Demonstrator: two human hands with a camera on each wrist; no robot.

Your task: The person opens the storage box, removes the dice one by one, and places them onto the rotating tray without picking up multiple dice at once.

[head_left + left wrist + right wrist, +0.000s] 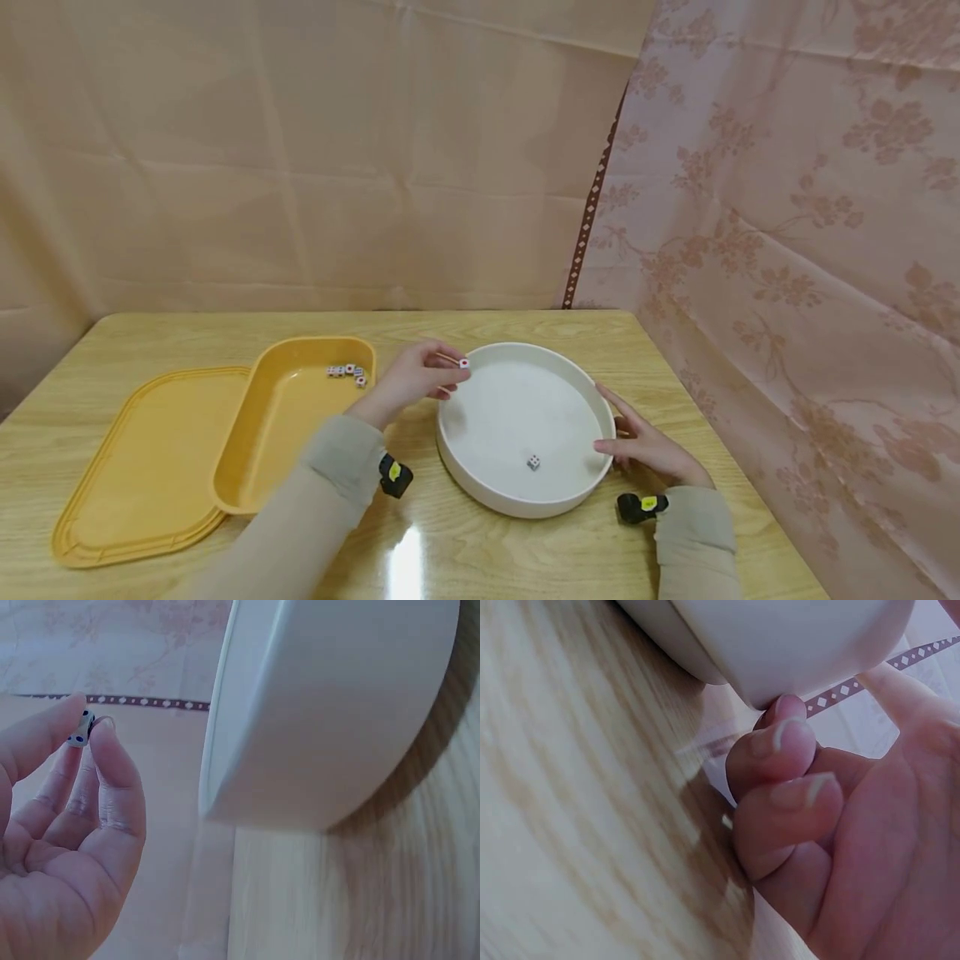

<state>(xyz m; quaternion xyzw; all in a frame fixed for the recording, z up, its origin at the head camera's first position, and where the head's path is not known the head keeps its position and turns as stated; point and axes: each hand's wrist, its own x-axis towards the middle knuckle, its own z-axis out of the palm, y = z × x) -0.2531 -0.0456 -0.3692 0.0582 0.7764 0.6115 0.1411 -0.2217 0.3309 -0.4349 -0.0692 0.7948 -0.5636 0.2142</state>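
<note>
My left hand (414, 377) pinches a small white die (464, 364) between thumb and fingertips, just above the left rim of a round white tray (498, 503). In the left wrist view the held die (81, 729) shows blue pips, and the tray wall (337, 712) stands apart from the hand. A second die (533, 462) lies on the tray floor near the front. At the tray's right side my right hand (651, 450) holds the rim, thumb over the inside edge. The right wrist view shows curled fingers (780, 802) low against the outer wall.
Left of the tray is a yellow rectangular box (281, 433), with several dice (349, 369) in its far right corner. A yellow lid (150, 467) lies flat on the wooden table (480, 558), partly under the box. Curtains (420, 167) hang behind and at the right.
</note>
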